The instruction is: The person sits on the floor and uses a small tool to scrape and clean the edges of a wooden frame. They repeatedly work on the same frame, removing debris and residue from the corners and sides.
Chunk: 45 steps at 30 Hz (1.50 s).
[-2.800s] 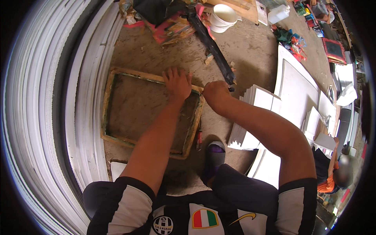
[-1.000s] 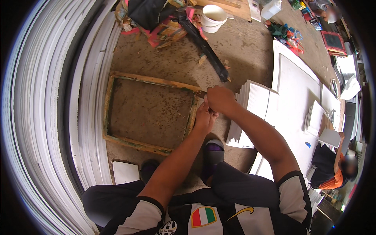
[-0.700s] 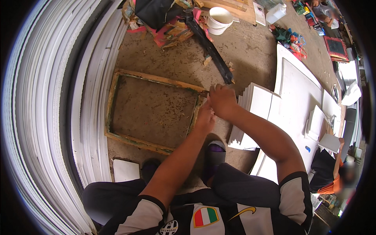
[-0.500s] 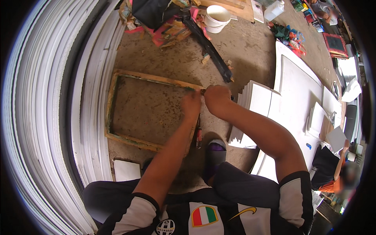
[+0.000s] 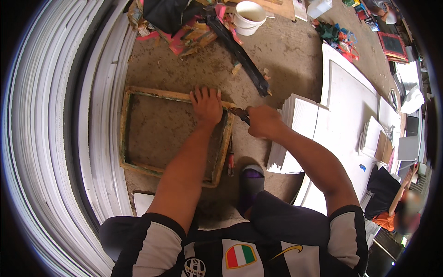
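A rectangular wooden frame (image 5: 157,92), worn and stained green in places, lies on the floor in front of me. My left hand (image 5: 206,108) rests across its far bar near the far right corner, fingers stretched and spread over the wood. In my closed right hand (image 5: 265,121) is a dark pair of pliers (image 5: 241,114), whose jaws meet that corner. What the jaws bite on is too small to make out. Beside the frame's right bar lies a screwdriver (image 5: 231,164) with a red and black handle.
Long white strips (image 5: 41,120) are stacked along the left. White panels in a stack (image 5: 300,120) stand right of my hand, beside a large white sheet (image 5: 353,92). Beyond are a black bar (image 5: 247,62), scraps (image 5: 189,39) and a white bucket (image 5: 248,21). Another person (image 5: 385,219) sits at far right.
My left hand has moved left from the corner and spread over the far bar. My right hand has shifted slightly right and nearer, bringing the pliers into sight.
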Each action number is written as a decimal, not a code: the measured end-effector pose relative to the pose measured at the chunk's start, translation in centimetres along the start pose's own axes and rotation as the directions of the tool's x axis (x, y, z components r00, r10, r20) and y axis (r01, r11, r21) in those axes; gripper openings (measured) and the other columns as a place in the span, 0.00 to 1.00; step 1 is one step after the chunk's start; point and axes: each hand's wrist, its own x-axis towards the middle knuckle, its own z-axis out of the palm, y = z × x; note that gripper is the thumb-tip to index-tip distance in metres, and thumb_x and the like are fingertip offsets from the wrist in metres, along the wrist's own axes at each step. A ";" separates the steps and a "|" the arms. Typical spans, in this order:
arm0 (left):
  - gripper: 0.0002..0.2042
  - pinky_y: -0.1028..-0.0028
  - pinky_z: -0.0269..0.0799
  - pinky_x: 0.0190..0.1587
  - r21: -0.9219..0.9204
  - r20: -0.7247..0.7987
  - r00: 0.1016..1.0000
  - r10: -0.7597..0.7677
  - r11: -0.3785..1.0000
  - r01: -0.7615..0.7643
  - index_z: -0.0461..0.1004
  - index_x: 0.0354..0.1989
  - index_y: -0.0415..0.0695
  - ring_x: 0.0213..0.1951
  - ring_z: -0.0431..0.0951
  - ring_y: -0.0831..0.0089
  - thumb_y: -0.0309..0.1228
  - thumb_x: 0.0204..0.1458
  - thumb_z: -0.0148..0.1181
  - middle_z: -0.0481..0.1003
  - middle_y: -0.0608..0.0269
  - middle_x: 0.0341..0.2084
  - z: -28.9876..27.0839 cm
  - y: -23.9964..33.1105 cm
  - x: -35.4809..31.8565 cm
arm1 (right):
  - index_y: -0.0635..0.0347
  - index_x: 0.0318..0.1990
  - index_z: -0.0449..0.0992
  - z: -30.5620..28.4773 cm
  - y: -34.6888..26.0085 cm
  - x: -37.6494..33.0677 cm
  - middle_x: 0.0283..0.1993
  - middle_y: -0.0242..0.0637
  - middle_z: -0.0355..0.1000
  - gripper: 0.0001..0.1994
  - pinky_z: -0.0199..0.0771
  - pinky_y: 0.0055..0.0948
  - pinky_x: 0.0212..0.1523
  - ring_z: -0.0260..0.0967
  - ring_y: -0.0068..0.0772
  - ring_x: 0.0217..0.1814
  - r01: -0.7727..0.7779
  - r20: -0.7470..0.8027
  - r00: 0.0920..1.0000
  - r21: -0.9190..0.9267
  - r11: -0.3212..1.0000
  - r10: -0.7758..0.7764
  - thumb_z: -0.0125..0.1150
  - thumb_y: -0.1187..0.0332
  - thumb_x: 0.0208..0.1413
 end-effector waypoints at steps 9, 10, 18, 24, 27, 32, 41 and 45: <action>0.21 0.40 0.44 0.75 0.039 0.270 0.954 -0.129 0.992 0.123 0.68 0.60 0.43 0.73 0.54 0.43 0.45 0.73 0.36 0.63 0.44 0.63 -1.7 -0.1 0.4 | 0.66 0.61 0.74 -3.7 4.5 -8.2 0.38 0.55 0.78 0.36 0.76 0.43 0.46 0.79 0.52 0.41 0.052 -0.280 0.956 0.461 0.886 0.090 0.62 0.72 0.35; 0.21 0.40 0.44 0.75 0.024 0.278 0.952 -0.129 0.992 0.127 0.68 0.60 0.42 0.73 0.53 0.43 0.45 0.73 0.37 0.62 0.44 0.64 -1.8 -0.1 0.6 | 0.66 0.62 0.73 -5.6 4.2 -9.1 0.39 0.53 0.78 0.38 0.75 0.39 0.47 0.79 0.49 0.42 -0.066 -0.160 0.973 0.497 0.866 0.166 0.65 0.71 0.35; 0.21 0.53 0.72 0.57 -0.745 0.404 0.867 -0.293 0.445 0.497 0.74 0.53 0.39 0.51 0.78 0.54 0.47 0.71 0.47 0.76 0.50 0.46 -6.7 5.1 -2.0 | 0.64 0.59 0.76 4.1 5.4 1.2 0.49 0.58 0.79 0.26 0.74 0.48 0.56 0.77 0.60 0.53 0.250 -0.400 0.915 0.669 0.700 0.055 0.65 0.58 0.56; 0.25 0.62 0.74 0.47 -0.575 0.796 0.574 -0.190 -0.531 0.622 0.74 0.47 0.37 0.39 0.73 0.66 0.53 0.67 0.54 0.72 0.60 0.35 -4.4 5.3 -3.0 | 0.66 0.50 0.80 3.3 3.5 2.0 0.47 0.60 0.78 0.18 0.75 0.48 0.54 0.77 0.61 0.53 0.200 -0.333 0.942 0.476 0.856 -0.034 0.64 0.63 0.55; 0.22 0.63 0.74 0.47 -0.557 0.765 0.635 -0.105 -0.604 0.570 0.76 0.45 0.40 0.35 0.69 0.67 0.51 0.66 0.58 0.70 0.62 0.34 -3.5 4.3 -2.5 | 0.67 0.45 0.81 3.0 3.2 2.1 0.45 0.60 0.78 0.16 0.76 0.49 0.52 0.77 0.60 0.53 0.146 -0.278 0.960 0.428 0.892 -0.024 0.63 0.63 0.55; 0.16 0.64 0.79 0.43 -0.552 0.828 0.522 -0.206 -0.463 0.694 0.76 0.41 0.40 0.33 0.75 0.68 0.44 0.64 0.63 0.73 0.63 0.31 -4.2 3.2 -1.0 | 0.66 0.46 0.80 2.2 2.6 1.8 0.46 0.57 0.79 0.20 0.77 0.48 0.53 0.77 0.57 0.53 0.134 -0.225 0.972 0.300 0.944 -0.067 0.64 0.58 0.53; 0.19 0.69 0.76 0.33 -0.746 0.608 0.630 -0.484 -0.076 0.661 0.77 0.34 0.38 0.28 0.77 0.71 0.45 0.65 0.62 0.77 0.59 0.27 -6.1 1.8 -0.8 | 0.59 0.60 0.74 0.4 2.2 -0.7 0.53 0.51 0.79 0.36 0.77 0.47 0.58 0.77 0.54 0.58 -0.006 -0.103 0.994 0.288 0.957 0.038 0.67 0.42 0.49; 0.22 0.66 0.73 0.34 -0.709 0.587 0.692 -0.421 0.144 0.690 0.80 0.39 0.35 0.30 0.79 0.70 0.48 0.66 0.59 0.78 0.56 0.26 -5.0 3.1 -4.7 | 0.56 0.60 0.75 1.2 3.6 -2.1 0.51 0.50 0.80 0.38 0.78 0.46 0.55 0.78 0.54 0.54 -0.020 -0.074 0.997 0.146 0.989 0.031 0.68 0.41 0.44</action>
